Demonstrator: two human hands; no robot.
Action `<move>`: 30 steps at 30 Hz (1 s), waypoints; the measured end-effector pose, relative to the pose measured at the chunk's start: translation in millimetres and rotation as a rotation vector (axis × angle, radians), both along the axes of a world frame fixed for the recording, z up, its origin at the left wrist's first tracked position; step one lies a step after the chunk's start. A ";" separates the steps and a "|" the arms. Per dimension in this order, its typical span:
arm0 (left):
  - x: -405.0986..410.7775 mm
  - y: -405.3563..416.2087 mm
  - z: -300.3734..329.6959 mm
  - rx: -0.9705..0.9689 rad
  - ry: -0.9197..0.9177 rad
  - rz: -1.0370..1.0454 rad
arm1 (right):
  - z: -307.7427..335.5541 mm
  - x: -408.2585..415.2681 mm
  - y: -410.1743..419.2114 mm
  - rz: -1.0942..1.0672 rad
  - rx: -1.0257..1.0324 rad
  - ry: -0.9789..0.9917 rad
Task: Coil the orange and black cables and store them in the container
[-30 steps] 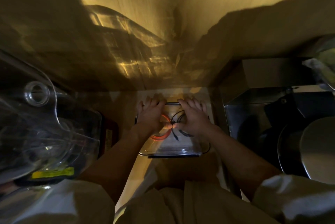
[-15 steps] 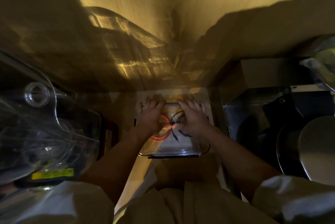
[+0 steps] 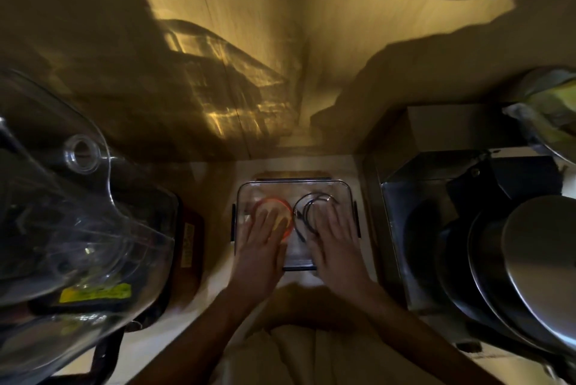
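We press both flat hands, left (image 3: 260,239) and right (image 3: 335,236), on the container (image 3: 294,186) lid (seemingly sealing both coiled cables inside).

Two cables (image 3: 308,210), one container (image 3: 343,186), two hands (image 3: 261,247)

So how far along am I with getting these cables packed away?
Nearly done. The orange cable and black cable lie coiled side by side inside the clear container. Your left hand and right hand lie flat on its lid. Left: checking that the dark side clips are fastened.
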State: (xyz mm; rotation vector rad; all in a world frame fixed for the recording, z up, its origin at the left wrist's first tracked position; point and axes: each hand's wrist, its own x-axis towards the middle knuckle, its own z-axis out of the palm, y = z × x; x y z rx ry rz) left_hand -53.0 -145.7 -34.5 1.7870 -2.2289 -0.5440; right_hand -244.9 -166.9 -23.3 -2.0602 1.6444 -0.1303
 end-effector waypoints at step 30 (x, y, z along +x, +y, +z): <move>29.3 -4.1 5.5 0.076 -0.008 0.027 | -3.0 -13.1 -4.4 0.082 -0.050 0.052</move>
